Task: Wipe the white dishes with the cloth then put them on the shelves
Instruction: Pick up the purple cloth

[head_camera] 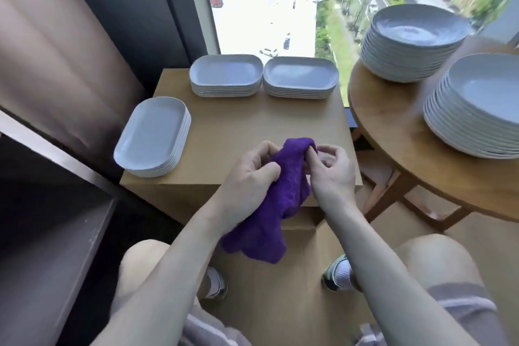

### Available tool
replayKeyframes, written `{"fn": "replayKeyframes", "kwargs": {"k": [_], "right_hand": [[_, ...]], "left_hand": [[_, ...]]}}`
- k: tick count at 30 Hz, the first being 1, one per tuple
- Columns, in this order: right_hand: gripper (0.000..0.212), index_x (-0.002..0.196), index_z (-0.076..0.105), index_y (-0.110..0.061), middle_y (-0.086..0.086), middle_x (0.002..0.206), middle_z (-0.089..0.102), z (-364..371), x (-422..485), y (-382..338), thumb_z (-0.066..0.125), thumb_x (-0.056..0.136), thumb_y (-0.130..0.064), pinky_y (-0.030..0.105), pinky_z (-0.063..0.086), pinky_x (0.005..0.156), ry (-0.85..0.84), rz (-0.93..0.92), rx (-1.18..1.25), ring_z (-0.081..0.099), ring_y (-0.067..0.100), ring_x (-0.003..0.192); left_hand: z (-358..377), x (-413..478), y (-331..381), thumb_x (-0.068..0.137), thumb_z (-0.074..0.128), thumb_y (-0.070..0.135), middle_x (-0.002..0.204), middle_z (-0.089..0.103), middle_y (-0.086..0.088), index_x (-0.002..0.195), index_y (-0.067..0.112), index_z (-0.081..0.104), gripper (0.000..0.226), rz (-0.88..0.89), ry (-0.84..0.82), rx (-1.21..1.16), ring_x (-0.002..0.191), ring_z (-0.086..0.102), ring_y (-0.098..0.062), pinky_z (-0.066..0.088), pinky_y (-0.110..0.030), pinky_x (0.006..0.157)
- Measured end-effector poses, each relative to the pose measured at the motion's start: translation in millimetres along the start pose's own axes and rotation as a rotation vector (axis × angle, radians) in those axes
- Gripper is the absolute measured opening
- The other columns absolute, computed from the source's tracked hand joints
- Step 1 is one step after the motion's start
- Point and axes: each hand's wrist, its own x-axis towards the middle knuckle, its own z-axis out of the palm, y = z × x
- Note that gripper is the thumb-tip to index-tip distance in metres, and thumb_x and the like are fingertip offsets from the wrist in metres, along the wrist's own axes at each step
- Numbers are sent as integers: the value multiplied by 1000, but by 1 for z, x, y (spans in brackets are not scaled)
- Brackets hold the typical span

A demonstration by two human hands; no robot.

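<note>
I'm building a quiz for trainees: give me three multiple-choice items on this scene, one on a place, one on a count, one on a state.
1. Where do the round plate stacks stand?
A. round table
B. box
C. floor

2. How many stacks of rectangular dishes are on the box?
A. one
B. two
C. three

3. What is happening with the cloth?
A. lying on the box
B. held by both hands
C. draped on a stack

Answers: 1 A, both stacks rest on the wooden round table. 2 C, two at the far edge, one at left. 3 B, left hand and right hand both grip it.
</note>
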Motion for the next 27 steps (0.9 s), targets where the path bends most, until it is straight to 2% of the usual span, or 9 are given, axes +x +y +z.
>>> {"fn": "replayKeyframes", "kwargs": {"k": [3,5,7,9,12,16,21,24,27], "right_hand": [[42,114,69,-8,8,101,76,-13,-23,3,60,99,-46,34,61,72,-187,335,420,74,18,88],[58,114,76,-8,13,111,72,-26,-40,3,47,101,-56,36,58,88,-394,440,699,69,24,101],[69,110,76,-2,18,107,70,-35,-52,-1,43,99,-62,42,53,100,-554,490,857,66,31,105],[47,94,76,-4,13,87,70,-37,-61,-8,56,98,-46,37,57,82,-612,480,888,68,27,85],[5,84,66,-7,10,74,59,-31,-65,-15,66,83,-12,35,52,71,-538,495,835,60,25,68],[28,72,28,-19,2,72,26,-17,-57,-23,48,70,0,31,37,61,-342,519,823,36,21,58],[27,83,70,-11,11,78,67,-6,-45,-46,49,86,6,36,54,65,-373,115,381,64,25,71],[52,79,77,-32,-1,77,74,-2,-36,-56,47,93,7,27,53,65,-467,-139,68,67,15,74],[49,82,76,-30,-2,78,73,0,-28,-58,47,94,8,26,52,64,-479,-181,20,66,13,73]], "left_hand": [[17,-22,1,82,44,14,87,68,-8,91,16,53,13,114,-19,292,69,58,-28,49,-36,63],[27,-36,1,82,43,19,87,64,-3,93,23,51,14,171,-9,529,74,56,-26,50,-42,69],[38,-48,1,83,42,24,87,57,9,93,31,45,13,242,-27,768,74,50,-14,45,-30,66],[49,-57,3,85,40,28,94,50,18,94,39,35,15,331,-86,923,74,44,-9,34,-14,62],[53,-66,-1,90,40,29,109,55,15,106,37,38,18,370,-121,1022,74,44,-10,31,-17,58],[36,-75,-13,95,49,29,142,53,21,129,36,47,35,284,-69,915,107,63,-16,53,-35,87],[3,-79,-16,93,56,33,132,60,27,119,42,61,28,74,1,571,104,66,-2,55,-21,90],[-24,-69,-10,96,60,21,94,71,17,101,43,66,23,7,225,493,79,67,-5,55,-20,72],[-44,-46,0,99,64,17,101,70,14,105,40,63,24,45,406,440,93,64,1,50,-11,76]]}}
